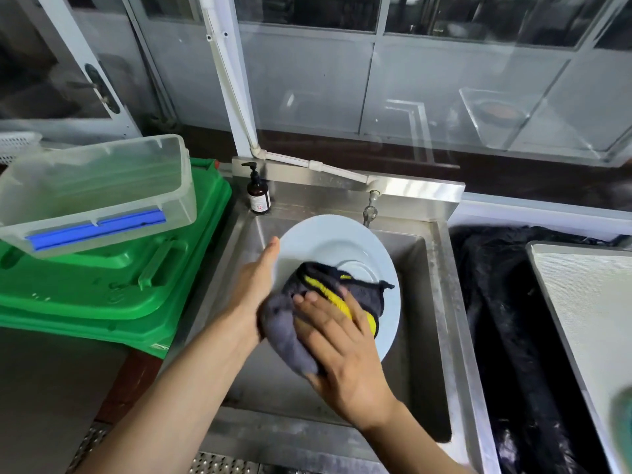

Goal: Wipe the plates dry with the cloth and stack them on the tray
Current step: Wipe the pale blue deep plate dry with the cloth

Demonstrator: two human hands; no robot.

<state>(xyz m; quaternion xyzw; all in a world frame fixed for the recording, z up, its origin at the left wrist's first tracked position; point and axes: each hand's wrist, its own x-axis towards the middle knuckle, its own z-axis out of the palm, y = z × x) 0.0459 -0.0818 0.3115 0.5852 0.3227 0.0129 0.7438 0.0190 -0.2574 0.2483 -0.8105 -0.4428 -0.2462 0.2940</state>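
Observation:
A white plate is held tilted over the steel sink. My left hand holds it by its left rim, thumb on the front edge and fingers hidden behind. My right hand presses a grey and yellow cloth flat against the plate's lower face, fingers spread straight over the cloth. The cloth covers the lower half of the plate.
A green tray lies left of the sink with a clear plastic box on top. A brown soap pump bottle and a tap stand at the sink's back. At right are a black bag and a white board.

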